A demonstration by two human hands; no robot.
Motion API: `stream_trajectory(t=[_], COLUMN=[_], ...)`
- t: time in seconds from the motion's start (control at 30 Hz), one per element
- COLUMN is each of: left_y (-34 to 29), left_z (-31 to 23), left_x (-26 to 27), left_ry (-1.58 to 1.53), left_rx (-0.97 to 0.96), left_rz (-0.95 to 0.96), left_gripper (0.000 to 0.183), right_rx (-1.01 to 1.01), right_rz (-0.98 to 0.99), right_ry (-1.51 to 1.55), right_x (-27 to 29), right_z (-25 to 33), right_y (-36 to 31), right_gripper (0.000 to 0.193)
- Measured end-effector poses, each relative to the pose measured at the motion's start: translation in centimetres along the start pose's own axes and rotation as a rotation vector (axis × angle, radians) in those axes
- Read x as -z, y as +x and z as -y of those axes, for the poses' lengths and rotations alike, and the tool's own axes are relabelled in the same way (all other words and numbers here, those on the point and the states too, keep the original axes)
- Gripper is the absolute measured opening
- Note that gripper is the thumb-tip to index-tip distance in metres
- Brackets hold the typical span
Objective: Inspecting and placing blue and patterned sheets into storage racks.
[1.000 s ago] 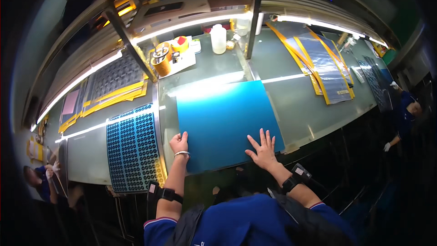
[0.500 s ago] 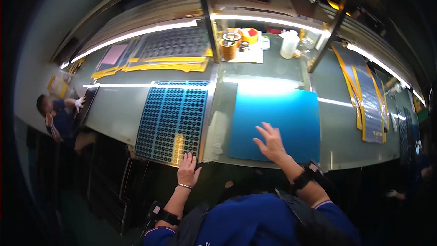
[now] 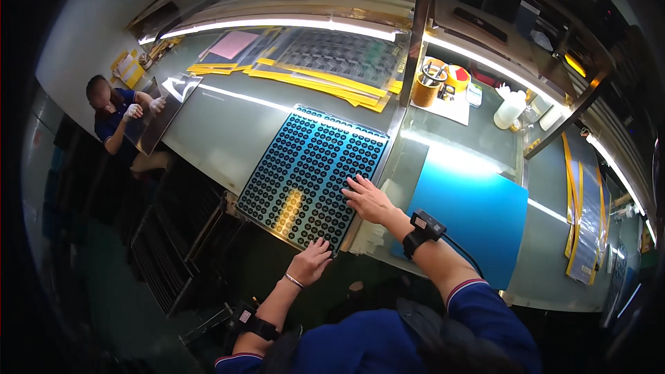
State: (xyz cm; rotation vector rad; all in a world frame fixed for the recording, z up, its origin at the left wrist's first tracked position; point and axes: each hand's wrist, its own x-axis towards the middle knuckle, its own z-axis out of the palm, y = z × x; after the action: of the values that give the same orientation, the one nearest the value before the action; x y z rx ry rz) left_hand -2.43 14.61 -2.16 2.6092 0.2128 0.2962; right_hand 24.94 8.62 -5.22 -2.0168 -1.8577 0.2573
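A glossy panel [image 3: 305,173] covered in rows of dark round shapes on blue lies on the bench, tilted in view, its near edge at the bench's front. At its near right corner rests my left hand [image 3: 309,263], fingers stretched over the edge; whether the thumb is under it I cannot tell. My right hand [image 3: 371,202] lies with spread fingers on the panel's right edge, palm down, gripping nothing. To the right is a plain bright blue sheet [image 3: 471,215], flat on the bench and partly behind my right forearm.
Yellow-edged clear sheets [image 3: 325,62] are stacked at the back, with a pink sheet [image 3: 233,44] to their left. An orange cup [image 3: 428,86] and a white bottle [image 3: 510,109] stand under the shelf. A co-worker [image 3: 114,114] at far left holds a shiny panel [image 3: 163,121].
My right hand has moved left from over the blue sheet onto the patterned panel's right edge. My left hand stays at the panel's near edge. The view has turned left; the co-worker's panel is tilted up.
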Motion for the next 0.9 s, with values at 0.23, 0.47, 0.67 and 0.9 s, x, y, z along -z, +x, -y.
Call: stream_trajectory(t=[0.23,0.47,0.67,0.9], left_y=[-0.6,4.4,6.1,8.9], left_z=[-0.7,-4.7,0.7,1.9], left_x=[-1.4,5.2,-3.0,-1.3], left_ry=[-0.067,0.132,0.473,0.453], left_rx=[0.089,-0.104,0.499,0.589], left_rz=[-0.463,-0.649,-0.027,0.047], left_gripper=[0.013,0.015,0.048,0.045], right_rx=[0.152,0.117,0.171,0.284], right_rz=[0.319,0.089,-0.156,-0.679], right_ry=[-0.034,-0.035,0.048,0.04], right_x=[6.0,2.6,12.0,21.0], right_z=[1.1,0.0,4.1,10.4], right_y=[-0.7,-0.7,9.0,-2.2], right_gripper=[0.065,0.037,0.022,0.022])
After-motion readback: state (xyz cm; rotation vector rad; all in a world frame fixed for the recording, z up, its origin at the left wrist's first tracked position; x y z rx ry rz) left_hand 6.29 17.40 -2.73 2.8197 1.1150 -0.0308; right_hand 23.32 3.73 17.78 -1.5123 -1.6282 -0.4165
